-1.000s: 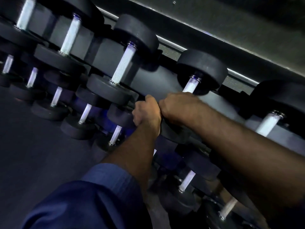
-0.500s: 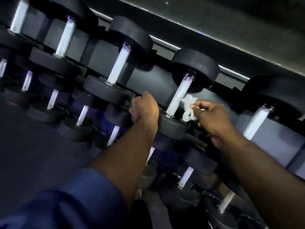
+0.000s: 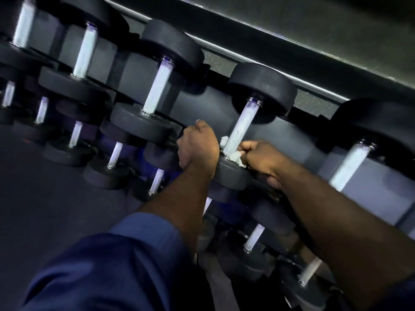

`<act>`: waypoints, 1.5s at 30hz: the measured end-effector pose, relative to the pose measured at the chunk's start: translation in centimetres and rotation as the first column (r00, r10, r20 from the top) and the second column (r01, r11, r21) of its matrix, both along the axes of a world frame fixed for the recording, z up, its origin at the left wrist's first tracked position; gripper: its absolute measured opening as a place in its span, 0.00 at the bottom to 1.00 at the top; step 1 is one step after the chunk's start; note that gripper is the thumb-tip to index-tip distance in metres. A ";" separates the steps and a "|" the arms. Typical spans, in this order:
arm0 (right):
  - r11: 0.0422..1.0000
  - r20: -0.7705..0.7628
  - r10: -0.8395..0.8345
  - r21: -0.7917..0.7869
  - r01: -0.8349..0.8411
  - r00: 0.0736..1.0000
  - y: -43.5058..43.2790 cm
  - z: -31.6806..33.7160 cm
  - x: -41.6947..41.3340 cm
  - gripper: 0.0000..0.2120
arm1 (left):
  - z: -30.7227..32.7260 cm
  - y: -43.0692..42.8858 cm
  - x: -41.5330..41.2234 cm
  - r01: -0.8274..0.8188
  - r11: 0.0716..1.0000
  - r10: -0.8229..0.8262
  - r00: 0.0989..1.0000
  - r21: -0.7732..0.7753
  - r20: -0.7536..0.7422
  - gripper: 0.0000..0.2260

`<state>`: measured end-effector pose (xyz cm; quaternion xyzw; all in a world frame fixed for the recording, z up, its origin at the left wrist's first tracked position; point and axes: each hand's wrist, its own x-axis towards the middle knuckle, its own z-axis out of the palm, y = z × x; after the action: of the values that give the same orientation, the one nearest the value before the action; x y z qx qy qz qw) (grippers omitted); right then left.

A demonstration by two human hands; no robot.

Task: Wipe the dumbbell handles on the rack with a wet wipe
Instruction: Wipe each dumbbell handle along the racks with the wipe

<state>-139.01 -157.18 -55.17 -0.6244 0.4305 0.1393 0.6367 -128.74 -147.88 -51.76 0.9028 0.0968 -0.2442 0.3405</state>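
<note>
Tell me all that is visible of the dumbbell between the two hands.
The dumbbell has a silvery knurled metal handle between two round black heads, rubber by the look. It lies tilted on the upper tier of the rack, far head higher. The right hand presses a crumpled white wet wipe against the handle's lower end. The curled left hand sits at the near head's left edge.

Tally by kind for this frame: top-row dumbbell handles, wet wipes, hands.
Top-row dumbbell handles: 5
Wet wipe, wrapped round the fourth handle's near end: 1
Hands, left hand and right hand: 2
Total: 8
</note>
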 end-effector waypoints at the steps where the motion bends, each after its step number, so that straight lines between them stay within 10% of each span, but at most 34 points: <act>1: 0.990 -0.008 0.024 -0.141 -0.025 1.000 0.2 -0.2 -0.4 0.13 | -0.1 0.0 0.0 -0.003 1.000 0.003 1.000 0.002 0.004 0.24; 8: 0.579 0.177 0.104 -0.811 0.085 0.979 -1.0 3.1 -0.3 0.13 | -0.3 0.1 0.1 0.001 1.000 -0.001 1.000 -0.017 0.006 0.23; 11: 0.337 -0.043 0.418 -0.920 -0.199 0.907 -0.4 3.5 0.6 0.18 | -0.4 0.2 0.0 0.011 1.000 -0.011 1.000 -0.026 0.017 0.23; 14: 0.208 -0.223 0.735 -0.825 -0.525 0.641 -0.2 3.3 0.4 0.21 | -0.3 0.3 0.0 0.022 0.999 -0.022 1.000 -0.028 0.021 0.23; 19: 0.246 -0.047 0.381 -0.957 -0.150 0.923 -3.5 3.7 1.3 0.22 | -0.1 0.3 0.0 0.015 0.999 -0.015 1.000 -0.039 -0.009 0.23; 25: 0.349 -0.028 0.505 -0.907 -0.234 0.862 0.9 1.1 -1.7 0.14 | 0.3 0.3 -0.1 -0.001 0.999 0.001 1.000 -0.054 -0.006 0.22; 32: 0.341 0.365 0.148 -0.891 0.299 0.919 -2.8 0.6 1.0 0.09 | -0.1 0.4 -0.1 0.005 0.999 -0.006 1.000 -0.052 -0.013 0.21; 45: 0.323 0.544 -0.089 -0.777 0.541 0.835 -1.1 -1.4 1.1 0.07 | 0.3 0.2 -0.1 0.014 0.999 -0.014 1.000 -0.040 -0.002 0.22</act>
<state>-137.89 -158.30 -56.57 -0.7818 0.4079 -0.3821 0.2765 -128.80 -147.72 -51.47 0.8961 0.0859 -0.2498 0.3567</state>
